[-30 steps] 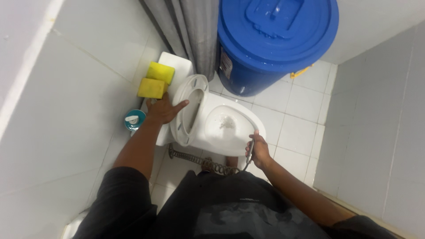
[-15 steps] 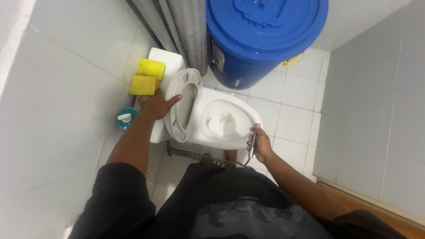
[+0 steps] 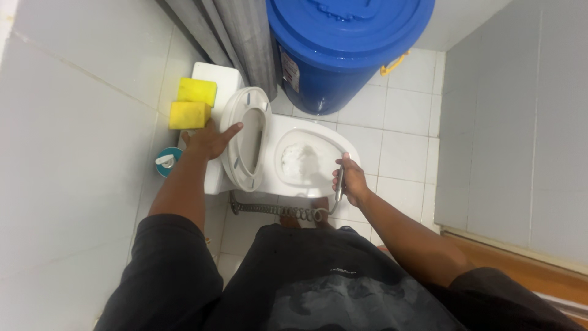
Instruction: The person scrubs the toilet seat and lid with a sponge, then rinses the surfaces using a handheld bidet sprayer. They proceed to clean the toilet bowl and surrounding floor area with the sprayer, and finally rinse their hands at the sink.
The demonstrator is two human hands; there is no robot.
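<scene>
A white toilet point(image 3: 278, 130) stands on the tiled floor with its seat point(image 3: 245, 147) raised upright. My left hand point(image 3: 208, 140) rests flat against the back of the raised seat, holding it up. My right hand point(image 3: 348, 182) grips a metal spray nozzle point(image 3: 339, 181) at the bowl's front rim, pointed into the bowl, where water froths point(image 3: 298, 160). A coiled metal hose point(image 3: 275, 210) runs from the nozzle along the floor at the toilet's base.
Two yellow sponges point(image 3: 193, 103) lie on the white cistern lid. A teal pump bottle point(image 3: 166, 161) stands on the floor beside the wall. A large blue lidded barrel point(image 3: 343, 43) and a grey curtain point(image 3: 239, 37) stand behind the toilet. White tiled walls close in left and right.
My right hand with the nozzle has moved up along the bowl's rim, closer to the bowl. The view has drifted, and my left hand stays on the seat.
</scene>
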